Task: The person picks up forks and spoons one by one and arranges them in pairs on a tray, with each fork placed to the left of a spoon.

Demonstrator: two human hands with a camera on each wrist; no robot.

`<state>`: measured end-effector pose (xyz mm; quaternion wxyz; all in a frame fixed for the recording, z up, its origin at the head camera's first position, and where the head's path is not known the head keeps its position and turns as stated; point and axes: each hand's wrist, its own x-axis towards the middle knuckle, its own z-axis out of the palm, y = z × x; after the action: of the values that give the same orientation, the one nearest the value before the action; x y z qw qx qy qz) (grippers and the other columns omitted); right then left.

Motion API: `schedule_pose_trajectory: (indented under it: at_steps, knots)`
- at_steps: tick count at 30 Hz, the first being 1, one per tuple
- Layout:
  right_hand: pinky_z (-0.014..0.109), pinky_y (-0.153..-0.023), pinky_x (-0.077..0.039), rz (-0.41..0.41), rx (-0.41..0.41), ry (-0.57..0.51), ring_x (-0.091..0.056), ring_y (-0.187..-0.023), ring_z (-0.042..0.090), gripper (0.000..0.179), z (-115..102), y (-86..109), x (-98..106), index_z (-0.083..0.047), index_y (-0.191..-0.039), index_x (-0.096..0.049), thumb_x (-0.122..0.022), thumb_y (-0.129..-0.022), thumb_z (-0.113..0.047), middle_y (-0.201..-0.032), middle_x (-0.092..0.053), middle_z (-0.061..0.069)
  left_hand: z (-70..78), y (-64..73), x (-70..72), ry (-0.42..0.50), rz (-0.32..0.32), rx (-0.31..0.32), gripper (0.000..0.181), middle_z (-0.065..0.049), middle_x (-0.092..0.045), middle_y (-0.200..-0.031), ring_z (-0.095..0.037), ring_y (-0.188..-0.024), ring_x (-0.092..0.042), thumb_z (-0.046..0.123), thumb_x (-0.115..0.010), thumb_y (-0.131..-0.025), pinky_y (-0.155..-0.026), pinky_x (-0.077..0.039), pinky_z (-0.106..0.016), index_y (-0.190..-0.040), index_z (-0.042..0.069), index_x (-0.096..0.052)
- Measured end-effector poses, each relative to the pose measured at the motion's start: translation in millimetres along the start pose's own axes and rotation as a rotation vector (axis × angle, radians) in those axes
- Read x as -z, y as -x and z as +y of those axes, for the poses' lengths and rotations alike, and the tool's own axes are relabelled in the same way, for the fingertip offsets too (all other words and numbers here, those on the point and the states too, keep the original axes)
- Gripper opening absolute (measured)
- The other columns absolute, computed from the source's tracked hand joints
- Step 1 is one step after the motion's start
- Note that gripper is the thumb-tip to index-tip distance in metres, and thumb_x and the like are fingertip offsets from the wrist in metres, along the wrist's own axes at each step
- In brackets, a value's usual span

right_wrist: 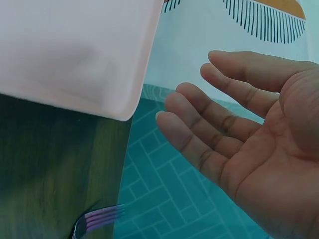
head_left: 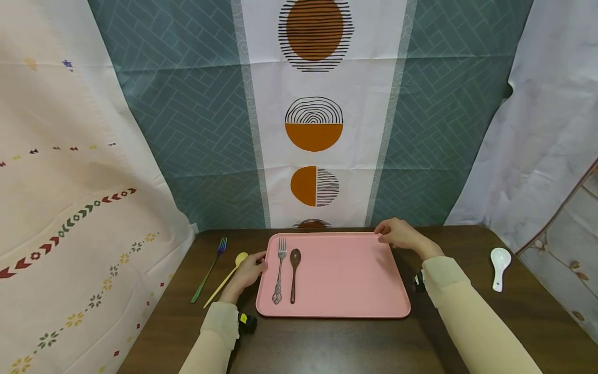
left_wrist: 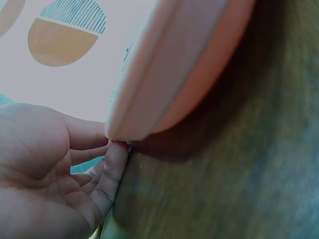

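Observation:
A pink rectangular tray (head_left: 345, 275) lies on the brown table. My left hand (head_left: 249, 270) is at its left side; in the left wrist view, thumb and fingertips pinch the tray's rim (left_wrist: 164, 64). Near the far right corner my right hand (head_left: 403, 234) hovers with loosely bent, spread fingers. The right wrist view shows that hand (right_wrist: 259, 149) holding nothing, apart from the tray (right_wrist: 60, 50). On the tray's left part, a silver fork (head_left: 280, 270) lies beside a dark brown spoon (head_left: 294, 275), heads pointing away from me.
Left of the tray are a rainbow-coloured fork (head_left: 209, 272) and a yellow spoon (head_left: 224, 281), partly behind my left hand. A white spoon (head_left: 500, 265) lies far right. The right wrist view shows a purple-tined fork (right_wrist: 102, 218) beside the tray. Patterned curtains (head_left: 205, 114) hang behind the table (head_left: 336, 345).

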<state>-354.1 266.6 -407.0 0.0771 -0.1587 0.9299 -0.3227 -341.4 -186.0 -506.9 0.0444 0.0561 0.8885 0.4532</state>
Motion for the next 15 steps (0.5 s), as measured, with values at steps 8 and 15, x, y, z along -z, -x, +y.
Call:
schedule_pose_trajectory:
  at_steps: [8, 15]
  knots:
    - [0.044, -0.072, -0.060, 0.013, -0.009, 0.019, -0.068, -0.087, 0.034, 0.031, 10.2, 4.9, 3.2, 0.009, -0.123, -0.067, -0.067, -0.097, -0.008, -0.101, -0.068, 0.018, 0.8, 0.8, -1.4, 0.002, -0.002, -0.010, 0.047, -0.012, -0.059, -0.106, -0.020, -0.087, -0.058, 0.005, -0.053, -0.104, -0.077, -0.051, -0.033, -0.148, -0.009, -0.050]
    - [0.046, -0.069, -0.059, 0.030, -0.011, 0.022, -0.068, -0.081, 0.037, 0.031, 17.8, 11.9, 5.9, 0.011, -0.120, -0.067, -0.068, -0.096, -0.009, -0.097, -0.069, 0.018, 3.3, 3.7, 0.9, 0.011, -0.002, -0.011, 0.046, -0.013, -0.059, -0.107, -0.021, -0.089, -0.058, 0.004, -0.053, -0.104, -0.078, -0.050, -0.035, -0.148, -0.009, -0.050]
